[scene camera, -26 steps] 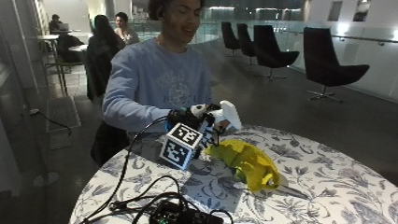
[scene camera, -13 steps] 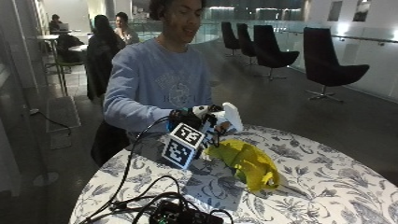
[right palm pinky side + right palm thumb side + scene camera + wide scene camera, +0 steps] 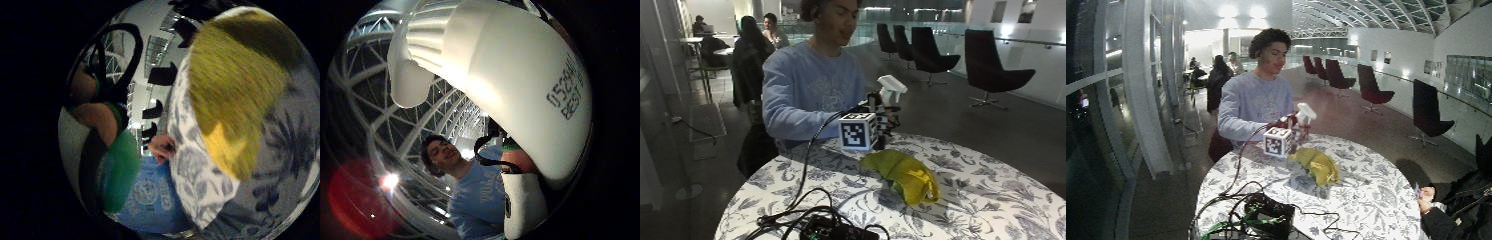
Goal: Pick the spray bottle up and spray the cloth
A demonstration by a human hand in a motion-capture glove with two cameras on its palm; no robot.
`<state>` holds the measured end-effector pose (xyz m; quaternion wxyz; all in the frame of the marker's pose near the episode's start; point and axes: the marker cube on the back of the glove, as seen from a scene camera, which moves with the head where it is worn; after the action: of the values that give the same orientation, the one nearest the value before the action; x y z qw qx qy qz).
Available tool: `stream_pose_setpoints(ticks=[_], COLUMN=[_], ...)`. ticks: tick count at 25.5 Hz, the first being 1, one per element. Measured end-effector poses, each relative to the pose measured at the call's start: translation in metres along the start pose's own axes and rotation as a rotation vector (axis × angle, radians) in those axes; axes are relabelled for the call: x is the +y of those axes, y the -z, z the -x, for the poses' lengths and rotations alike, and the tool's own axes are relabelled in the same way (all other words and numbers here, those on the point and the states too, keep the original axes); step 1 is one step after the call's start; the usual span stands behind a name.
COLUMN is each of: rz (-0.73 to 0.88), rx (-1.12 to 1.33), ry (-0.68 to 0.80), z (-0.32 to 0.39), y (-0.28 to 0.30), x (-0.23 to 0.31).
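Outside view: gloved right hand (image 3: 881, 119) gripping spray bottle (image 3: 889, 93) upright over table (image 3: 986, 185) edge nearest person, long axis vertical. Yellow cloth (image 3: 903, 172) lying just beside and below, toward table middle; nozzle seeming to point over it.

Little finger side palm view: cloth (image 3: 235, 90) spreading on table (image 3: 280, 165).

Thumb side palm view: white bottle (image 3: 520, 85) filling palm.

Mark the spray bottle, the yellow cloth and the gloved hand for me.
spray bottle (image 3: 891, 86): outside view, on its white head.
yellow cloth (image 3: 905, 173): outside view, middle of the crumpled cloth on the table.
right hand (image 3: 883, 118): outside view, black glove gripping the bottle.
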<state>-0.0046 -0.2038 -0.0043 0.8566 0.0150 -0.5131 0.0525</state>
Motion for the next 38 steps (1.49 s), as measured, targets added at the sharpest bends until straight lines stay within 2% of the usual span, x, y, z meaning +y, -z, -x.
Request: stream_pose_setpoints(ticks=[4, 7, 12, 19, 23, 26, 30, 38], rz=[0.009, 0.045, 0.094, 0.148, 0.177, 0.133, 0.168, -0.067], rx=[0.063, 0.157, 0.225, 0.278, 0.262, 0.269, 0.314, 0.6], ry=[0.146, 0.211, 0.215, 0.186, 0.141, 0.131, 0.101, 0.104], z=[-0.006, -0.042, -0.085, -0.102, -0.095, -0.079, -0.056, -0.027], y=[-0.043, -0.078, -0.122, -0.132, -0.132, -0.122, -0.098, -0.005], x=[-0.051, -0.09, -0.124, -0.126, -0.111, -0.092, -0.044, 0.048])
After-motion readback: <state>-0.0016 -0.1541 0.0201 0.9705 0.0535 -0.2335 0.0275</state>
